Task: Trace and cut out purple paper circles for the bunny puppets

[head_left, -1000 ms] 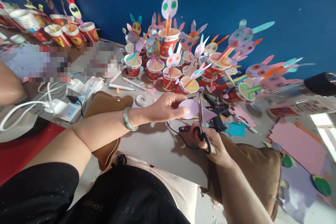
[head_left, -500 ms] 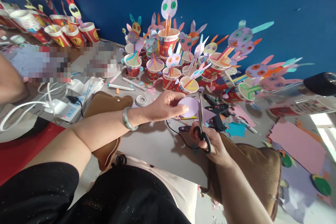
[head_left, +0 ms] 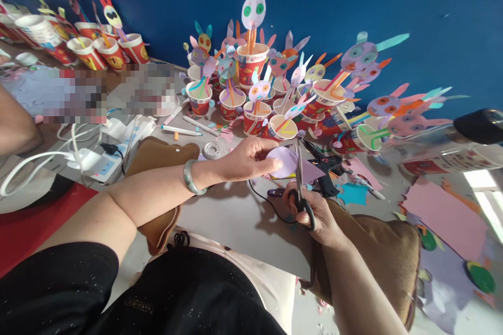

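Steadily pinched between thumb and fingers of the left hand (head_left: 251, 159), a round, pale purple paper disc (head_left: 283, 163) is held above the grey desk (head_left: 239, 220), in front of the red-and-white paper cups (head_left: 255, 118) with their colourful rabbit-eared paper figures (head_left: 259, 90). The right hand (head_left: 320, 217) is curled around the black loop handles of a pair of metal-bladed scissors (head_left: 299, 186), whose blades point away from the person at the disc's right edge. A pointed purple paper scrap (head_left: 313, 169) shows just right of the blades; whether it is joined to the disc, I cannot tell. Beyond it are a black gun-shaped tool (head_left: 327, 180) and a bright blue paper scrap (head_left: 352, 193). A pale green bangle (head_left: 190, 178) circles the left wrist. The right forearm lies across a brown fabric cushion (head_left: 381, 246), while a second, tan-brown fabric cushion (head_left: 157, 157) sits beneath the left forearm.
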Demonstrator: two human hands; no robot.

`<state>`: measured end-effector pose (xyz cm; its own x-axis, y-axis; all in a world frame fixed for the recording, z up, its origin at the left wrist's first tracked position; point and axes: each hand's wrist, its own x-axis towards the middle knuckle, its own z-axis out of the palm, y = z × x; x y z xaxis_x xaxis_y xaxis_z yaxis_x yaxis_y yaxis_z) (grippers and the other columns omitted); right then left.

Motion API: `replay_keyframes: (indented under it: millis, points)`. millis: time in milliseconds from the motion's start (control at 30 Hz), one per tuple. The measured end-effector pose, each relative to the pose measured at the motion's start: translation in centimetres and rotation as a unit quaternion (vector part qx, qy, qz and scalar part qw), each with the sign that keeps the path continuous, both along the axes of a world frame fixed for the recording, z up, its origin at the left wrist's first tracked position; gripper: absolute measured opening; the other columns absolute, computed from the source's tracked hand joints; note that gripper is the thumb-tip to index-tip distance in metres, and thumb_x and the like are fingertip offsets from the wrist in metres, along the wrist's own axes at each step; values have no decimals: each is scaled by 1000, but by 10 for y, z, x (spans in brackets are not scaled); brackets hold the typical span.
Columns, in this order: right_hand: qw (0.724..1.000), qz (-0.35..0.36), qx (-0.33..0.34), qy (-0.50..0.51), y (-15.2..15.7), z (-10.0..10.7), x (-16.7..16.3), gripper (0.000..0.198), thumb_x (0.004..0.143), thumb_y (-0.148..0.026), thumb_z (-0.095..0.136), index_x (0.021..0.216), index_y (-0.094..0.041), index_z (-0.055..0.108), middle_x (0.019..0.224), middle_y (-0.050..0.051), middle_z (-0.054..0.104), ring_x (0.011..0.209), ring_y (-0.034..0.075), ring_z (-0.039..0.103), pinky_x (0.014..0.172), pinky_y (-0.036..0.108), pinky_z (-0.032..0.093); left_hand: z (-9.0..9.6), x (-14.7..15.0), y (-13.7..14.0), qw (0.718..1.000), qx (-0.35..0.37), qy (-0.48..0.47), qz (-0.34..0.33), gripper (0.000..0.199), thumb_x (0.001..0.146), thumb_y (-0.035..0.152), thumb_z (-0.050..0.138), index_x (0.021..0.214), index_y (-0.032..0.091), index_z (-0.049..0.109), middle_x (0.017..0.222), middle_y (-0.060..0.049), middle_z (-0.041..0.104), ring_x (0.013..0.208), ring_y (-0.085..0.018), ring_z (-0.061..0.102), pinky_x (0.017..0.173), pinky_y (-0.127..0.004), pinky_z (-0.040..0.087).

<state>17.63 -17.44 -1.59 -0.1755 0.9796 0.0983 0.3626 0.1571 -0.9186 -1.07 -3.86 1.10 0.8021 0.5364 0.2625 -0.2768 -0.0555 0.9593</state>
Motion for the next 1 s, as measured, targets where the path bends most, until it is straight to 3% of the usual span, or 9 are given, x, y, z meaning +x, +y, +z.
replay_keyframes:
  millis: [633, 1000]
  points:
    - [1000, 6, 18, -3, 1, -1, 0, 64, 78, -83, 52, 63, -21, 46, 63, 1, 49, 61, 16, 41, 59, 31, 33, -3, -2, 1, 999, 42, 20, -6, 16, 80, 29, 58, 72, 15, 58, 68, 2, 51, 61, -7, 45, 54, -18, 38]
    - [1000, 3, 14, -6, -2, -8, 6, 64, 78, -83, 53, 64, -21, 46, 64, 1, 49, 60, 14, 41, 58, 31, 33, 2, -2, 0, 999, 37, 32, -1, 24, 79, 29, 59, 64, 17, 45, 62, 5, 42, 58, -6, 38, 52, -19, 32]
